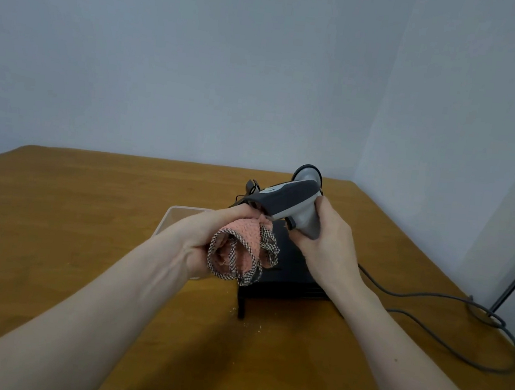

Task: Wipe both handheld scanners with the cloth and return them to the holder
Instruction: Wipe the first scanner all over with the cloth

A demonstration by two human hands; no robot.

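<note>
Wooden table (89, 209) | right hand (327, 240) grips scanner (284, 202) | left hand (210, 237) grips cloth (244, 250)

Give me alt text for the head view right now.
The right hand grips a grey handheld scanner by its handle above the black holder, while the left hand holds a bunched pink cloth against its front end. All sits over a wooden table.

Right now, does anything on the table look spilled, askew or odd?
Small pale crumbs lie scattered on the wooden table beside the black holder. Grey cables trail loosely toward the right edge. Nothing else stands out.
</note>
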